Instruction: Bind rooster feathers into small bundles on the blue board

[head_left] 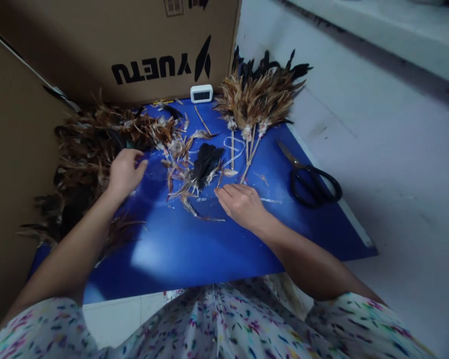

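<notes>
My left hand [125, 172] reaches to the right edge of a big pile of brown and black feathers [93, 144]. Its thumb and fingers are apart, with nothing plainly held. My right hand [242, 203] is low over the blue board, its fingers closed together near the tips of a thin brown feather; whatever they pinch is hidden. Between the hands lies a small bunch of black feathers [206, 164], with loose brown and white feathers [177, 149] scattered around it.
Several feather bundles on sticks [260, 97] lie at the back right. Black-handled scissors [310, 184] rest on the right of the blue board [187, 254]. A small white digital clock [201, 93] stands before a cardboard box [82, 55]. A pale wall [389, 149] borders the right side.
</notes>
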